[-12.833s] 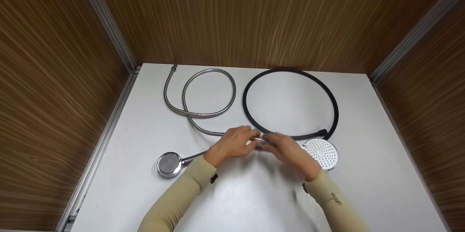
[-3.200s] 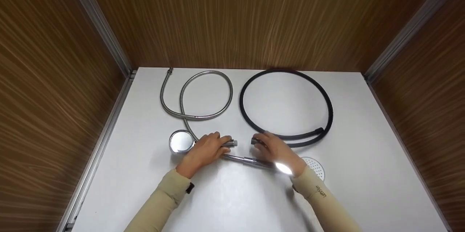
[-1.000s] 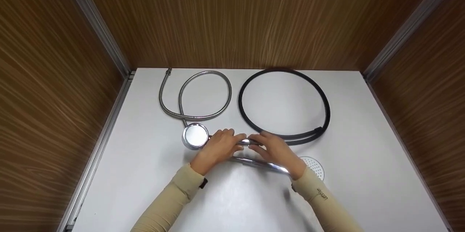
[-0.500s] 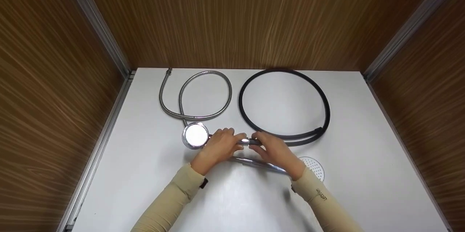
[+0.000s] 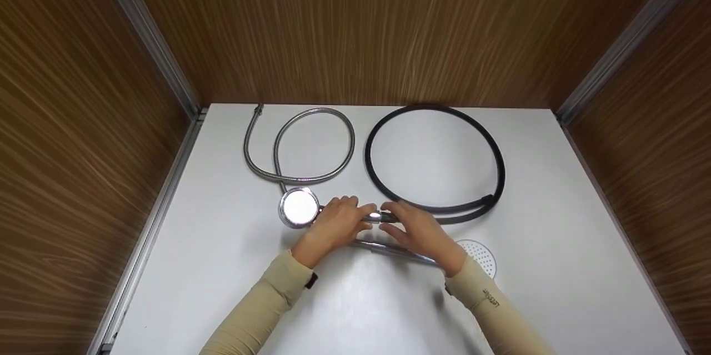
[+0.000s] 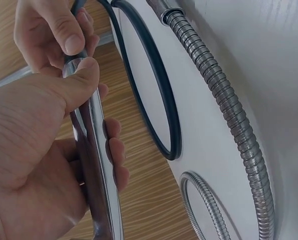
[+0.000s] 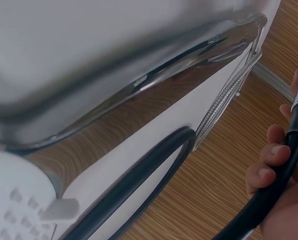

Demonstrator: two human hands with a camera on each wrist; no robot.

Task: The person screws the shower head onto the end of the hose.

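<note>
My left hand (image 5: 333, 227) grips the handle (image 6: 106, 175) of a chrome shower head (image 5: 300, 208), whose round face points up, left of the hand. At the handle's threaded end, my right hand (image 5: 419, 233) holds the end of a black shower hose (image 7: 264, 205), fingers and thumb curled round it. Hose and handle meet in line between the two hands; the thread itself is hidden. Below them lies a second shower head (image 5: 479, 258) with a white dotted face, its handle partly behind my right wrist. A ribbed metal hose (image 6: 224, 95) joins that handle.
On the white table (image 5: 355, 310), the metal hose loops at the back left, and the black hose makes a wide ring at the back right. Wood-patterned panels (image 5: 355, 27) with metal corner rails close in the back and both sides.
The chrome shower head's handle and the black hose's end were apart about three seconds ago and now meet. In the last second, my right fingers shift slightly at the joint; my left hand stays still.
</note>
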